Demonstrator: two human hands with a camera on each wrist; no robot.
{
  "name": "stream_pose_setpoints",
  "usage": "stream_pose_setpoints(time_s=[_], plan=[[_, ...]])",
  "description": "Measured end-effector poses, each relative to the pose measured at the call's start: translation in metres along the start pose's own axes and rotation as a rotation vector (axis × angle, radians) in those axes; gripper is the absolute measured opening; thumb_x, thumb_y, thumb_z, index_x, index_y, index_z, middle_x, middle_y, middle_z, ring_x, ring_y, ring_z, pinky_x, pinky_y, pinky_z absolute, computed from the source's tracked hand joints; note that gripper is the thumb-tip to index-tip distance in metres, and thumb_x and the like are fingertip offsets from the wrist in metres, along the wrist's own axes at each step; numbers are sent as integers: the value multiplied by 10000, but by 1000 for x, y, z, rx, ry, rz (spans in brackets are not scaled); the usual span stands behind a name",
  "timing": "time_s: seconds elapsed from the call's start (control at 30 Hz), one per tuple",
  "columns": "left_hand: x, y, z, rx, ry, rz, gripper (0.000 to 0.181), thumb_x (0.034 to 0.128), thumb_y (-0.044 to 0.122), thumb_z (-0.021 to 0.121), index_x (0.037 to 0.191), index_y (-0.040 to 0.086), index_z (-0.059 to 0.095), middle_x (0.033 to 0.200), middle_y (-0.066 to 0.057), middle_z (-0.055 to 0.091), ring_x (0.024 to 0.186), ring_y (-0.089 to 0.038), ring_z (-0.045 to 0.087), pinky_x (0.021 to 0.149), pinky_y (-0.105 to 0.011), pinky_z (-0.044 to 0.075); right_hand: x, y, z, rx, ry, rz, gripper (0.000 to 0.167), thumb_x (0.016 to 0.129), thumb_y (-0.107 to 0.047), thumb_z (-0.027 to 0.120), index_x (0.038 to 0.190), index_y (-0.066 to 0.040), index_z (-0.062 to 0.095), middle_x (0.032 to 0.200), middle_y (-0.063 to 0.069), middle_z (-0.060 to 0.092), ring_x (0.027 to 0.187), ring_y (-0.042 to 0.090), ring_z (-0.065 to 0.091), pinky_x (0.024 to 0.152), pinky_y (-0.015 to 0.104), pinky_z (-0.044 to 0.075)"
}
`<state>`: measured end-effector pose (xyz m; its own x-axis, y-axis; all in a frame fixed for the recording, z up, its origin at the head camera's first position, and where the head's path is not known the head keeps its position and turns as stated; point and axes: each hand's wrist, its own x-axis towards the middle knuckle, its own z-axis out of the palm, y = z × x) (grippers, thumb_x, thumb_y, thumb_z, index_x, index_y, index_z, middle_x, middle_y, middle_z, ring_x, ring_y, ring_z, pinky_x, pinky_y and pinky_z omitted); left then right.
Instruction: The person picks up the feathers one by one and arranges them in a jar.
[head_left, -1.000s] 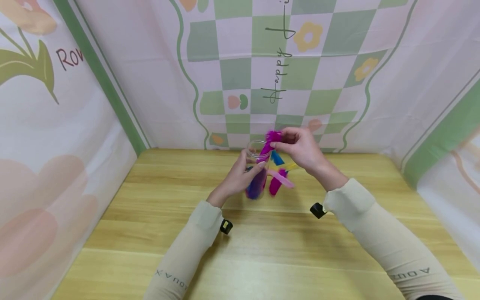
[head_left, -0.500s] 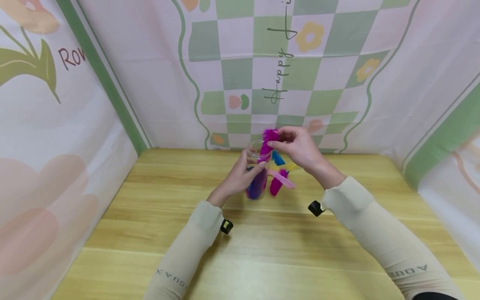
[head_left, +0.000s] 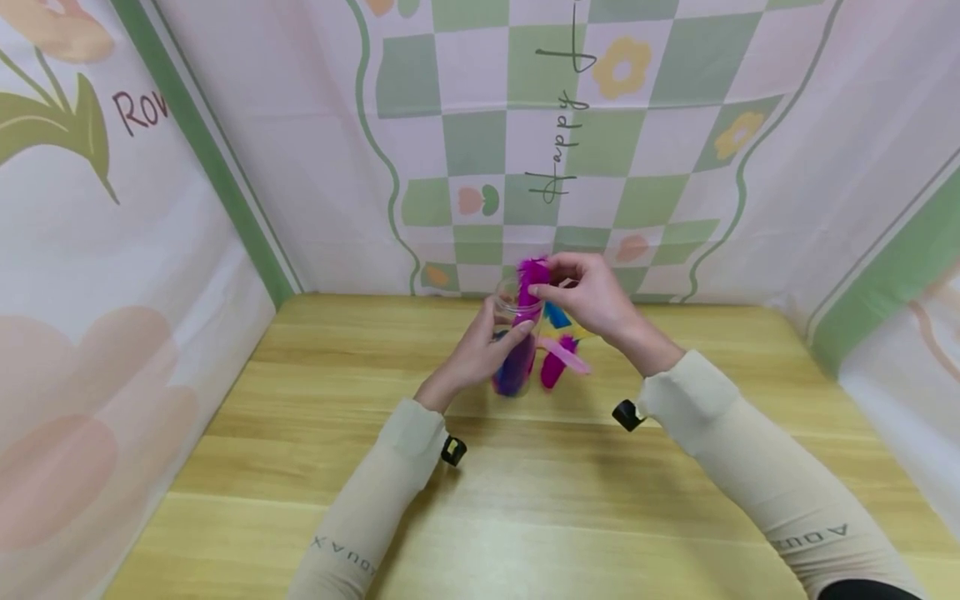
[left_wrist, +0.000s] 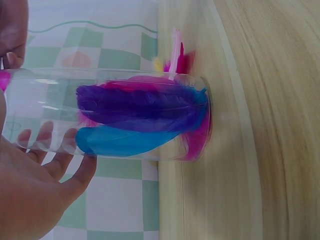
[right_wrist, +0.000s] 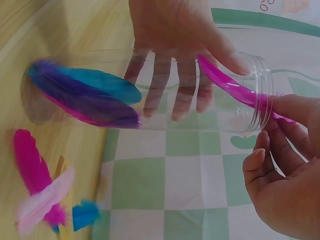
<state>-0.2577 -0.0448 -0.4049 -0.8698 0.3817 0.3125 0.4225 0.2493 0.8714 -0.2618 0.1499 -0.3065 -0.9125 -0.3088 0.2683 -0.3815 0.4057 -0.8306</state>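
The left hand (head_left: 480, 348) grips a clear jar (head_left: 537, 367) around its upper part, fingers behind it and thumb in front. Purple (left_wrist: 135, 107) and blue (left_wrist: 125, 141) feathers lie low inside the jar, with some magenta ones beside them. Between thumb and fingers, the right hand (head_left: 592, 296) pinches a magenta feather (head_left: 531, 279) at the jar's mouth. In the right wrist view this feather (right_wrist: 227, 85) reaches through the threaded rim (right_wrist: 261, 95) into the jar, its outer end still at the right fingertips.
On the wooden table (head_left: 450, 517), right of the jar, lie a magenta feather (head_left: 553, 371), a pink feather (head_left: 573, 360), a blue one (head_left: 557, 315) and something yellow (right_wrist: 65, 230). A patterned cloth (head_left: 472, 150) stands behind the table, and cloth also hangs at both sides.
The right hand has shifted slightly left with the magenta feather, which now stands more upright over the jar's mouth. The left hand and jar have hardly moved.
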Motion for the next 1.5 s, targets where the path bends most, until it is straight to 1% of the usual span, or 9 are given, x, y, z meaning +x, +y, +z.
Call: stream_pose_setpoints(time_s=[0.23,0.4,0.47,0.6,0.8,1.13,1.27,1.37,1.5], plan=[[-1,1,0,-14,3,-29,461,1076,348,537,1393,66,357,1437,-102,448,1305,-284,519,1062,-480,472,-1,2,0,-28,-7,-19,230,962,-196,739,1129,-37,727,986,108,707,878,256,615,736,286,534],[-1,1,-1,-17,-10,-12,477,1082,330,527,1383,4,351,1513,-169,376,1336,-304,498,1105,-469,444,-3,2,-1,-28,-1,-10,240,964,-213,734,1120,-32,720,975,107,694,856,263,609,720,284,529],[-1,1,-1,-13,-14,-8,443,1086,324,519,1358,13,360,1532,-162,348,1345,-301,488,1115,-462,435,-4,2,-2,-30,-1,-8,241,968,-224,730,1121,-39,720,985,110,694,861,264,611,725,287,532],[-2,2,-1,-8,-9,-14,444,1083,333,525,1376,44,358,1508,-122,372,1348,-294,488,1120,-458,428,-6,2,-6,-33,-5,-7,243,979,-245,719,1127,-53,719,1011,107,695,893,302,622,752,311,539],[-2,1,-1,-21,-18,-11,518,1081,341,526,1455,55,311,1496,-143,397,1351,-298,491,1126,-458,423,-9,1,-11,-43,-19,-4,261,984,-267,713,1141,-59,715,1034,101,693,920,305,628,784,308,538],[-3,0,-1,-25,-19,-6,483,1084,324,523,1440,69,320,1484,-136,409,1336,-295,503,1118,-445,432,-14,2,-15,-64,-29,2,252,991,-283,703,1152,-89,708,1074,97,683,960,314,626,808,313,531],[-3,0,-1,-22,-17,-5,475,1083,325,525,1428,65,327,1471,-128,417,1332,-295,509,1110,-440,442,-15,5,-18,-82,-19,-2,248,1009,-285,677,1165,-95,706,1082,94,679,943,292,625,786,300,534],[-2,-1,-1,-20,-15,-12,482,1083,327,525,1429,58,324,1480,-146,412,1337,-306,507,1108,-445,445,-17,7,-19,-103,-12,-3,249,1019,-276,661,1183,-94,706,1108,88,688,908,225,629,767,290,536],[-2,0,-1,-15,-11,-29,515,1079,347,530,1444,53,318,1472,-149,430,1342,-312,504,1106,-454,446,-18,11,-21,-113,-11,5,243,1024,-272,655,1188,-100,710,1132,81,698,926,210,634,774,300,537]])
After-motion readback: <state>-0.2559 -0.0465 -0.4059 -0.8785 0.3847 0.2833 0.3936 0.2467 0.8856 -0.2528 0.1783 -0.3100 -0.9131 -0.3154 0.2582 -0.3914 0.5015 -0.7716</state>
